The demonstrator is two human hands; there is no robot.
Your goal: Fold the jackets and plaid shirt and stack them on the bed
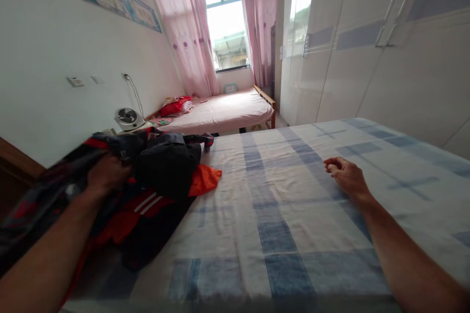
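Observation:
On the left side of the bed, my left hand [108,173] is closed on a dark jacket [84,151] with red patches; the fingertips are partly hidden and a little blurred. Beside that hand lies a heap of clothes with a black garment [167,164] on top. An orange-red cloth [205,179] pokes out at its right, and a dark piece with white stripes [147,203] lies lower down. My right hand [345,173] hovers over the blue-and-white checked bedsheet [279,234], apart from the clothes. Its fingers are curled in, and nothing shows in them.
A second bed [227,110] with a pink sheet stands by the window, red cloth [178,105] on its left end. A small fan [129,118] sits against the left wall. White wardrobes [385,73] line the right side; pink curtains [179,24] frame the window.

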